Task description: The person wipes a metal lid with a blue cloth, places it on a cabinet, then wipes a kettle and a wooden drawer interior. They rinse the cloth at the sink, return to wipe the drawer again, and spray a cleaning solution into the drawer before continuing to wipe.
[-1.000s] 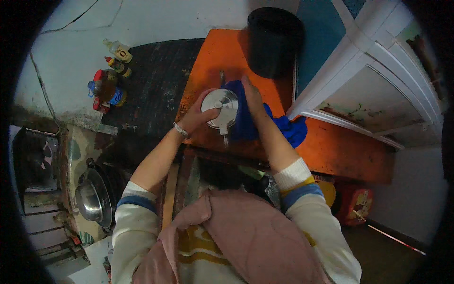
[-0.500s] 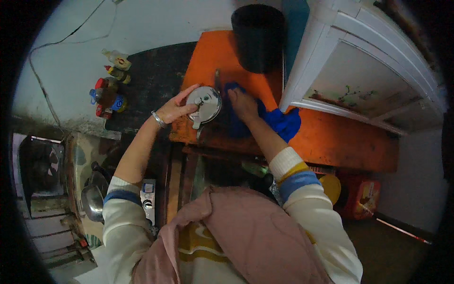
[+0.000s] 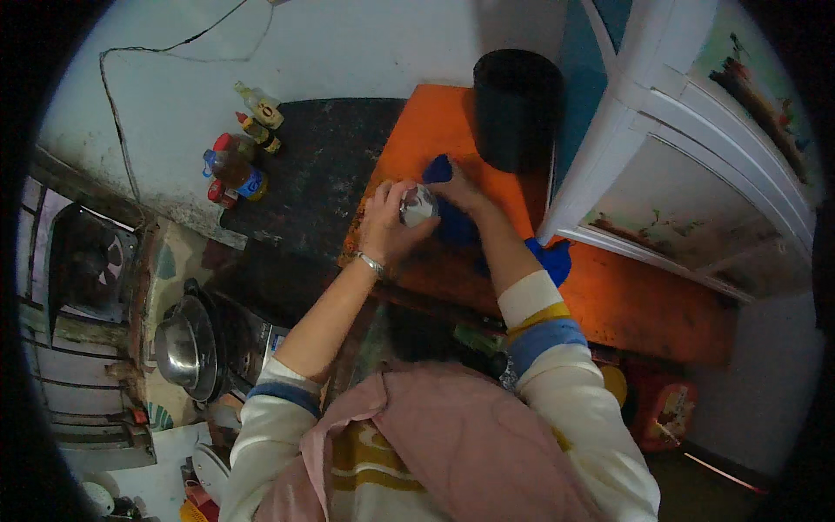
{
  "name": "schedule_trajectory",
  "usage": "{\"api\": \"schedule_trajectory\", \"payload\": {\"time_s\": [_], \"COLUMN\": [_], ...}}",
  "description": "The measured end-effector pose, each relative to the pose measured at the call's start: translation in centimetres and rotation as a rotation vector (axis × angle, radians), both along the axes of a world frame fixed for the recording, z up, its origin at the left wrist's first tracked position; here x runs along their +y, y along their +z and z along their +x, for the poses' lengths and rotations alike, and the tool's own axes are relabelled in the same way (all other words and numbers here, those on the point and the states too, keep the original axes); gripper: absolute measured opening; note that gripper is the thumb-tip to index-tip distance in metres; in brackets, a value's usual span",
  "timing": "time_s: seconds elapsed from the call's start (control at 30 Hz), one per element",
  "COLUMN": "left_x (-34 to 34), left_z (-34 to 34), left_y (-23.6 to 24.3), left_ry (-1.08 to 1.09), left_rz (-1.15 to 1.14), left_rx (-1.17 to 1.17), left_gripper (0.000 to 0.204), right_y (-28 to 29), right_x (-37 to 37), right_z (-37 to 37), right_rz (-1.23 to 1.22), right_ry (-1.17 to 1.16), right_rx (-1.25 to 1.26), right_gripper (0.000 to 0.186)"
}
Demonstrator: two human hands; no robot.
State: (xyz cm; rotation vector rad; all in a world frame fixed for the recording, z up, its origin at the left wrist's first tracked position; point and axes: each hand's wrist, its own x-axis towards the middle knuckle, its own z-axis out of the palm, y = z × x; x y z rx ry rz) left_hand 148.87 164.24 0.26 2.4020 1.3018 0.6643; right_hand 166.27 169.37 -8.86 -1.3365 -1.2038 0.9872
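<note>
My left hand [image 3: 391,222], with a bracelet on the wrist, is wrapped round a small shiny lidded metal container [image 3: 418,204] over the orange tabletop [image 3: 645,313]. The container looks tipped and is partly hidden by the hand. My right hand [image 3: 457,187] is just beyond it, fingers closed on a blue cloth [image 3: 455,228]. More of the cloth lies bunched to the right, beside the cabinet frame.
A black bucket [image 3: 513,104] stands at the back of the orange top. Several bottles [image 3: 245,174] stand on the dark surface [image 3: 326,148] at left. A white-framed cabinet [image 3: 652,183] borders the right. Metal pans [image 3: 181,344] sit at lower left.
The metal container has tilted, so its round lid shows less fully, and my left hand has moved round its side. My right hand has shifted up along the blue cloth to the container's far side.
</note>
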Motion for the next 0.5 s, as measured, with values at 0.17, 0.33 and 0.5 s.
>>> {"api": "schedule_trajectory", "payload": {"time_s": [0.17, 0.33, 0.5], "left_x": [0.5, 0.8, 1.7], "left_z": [-0.7, -0.5, -1.5], "left_y": [-0.2, 0.0, 0.5], "left_ry": [-0.096, -0.062, -0.201], "left_rz": [0.171, 0.152, 0.077], "left_rx": [-0.073, -0.093, -0.061], "left_gripper": [0.056, 0.053, 0.057], "right_y": [-2.1, -1.6, 0.3], "right_x": [-0.9, -4.2, -4.2], "right_z": [-0.6, 0.0, 4.1], "right_rz": [-0.065, -0.096, 0.184], "right_ry": [-0.057, -0.151, -0.154], "right_rx": [-0.301, -0.763, 0.245], "right_gripper": [0.077, 0.068, 0.062]}}
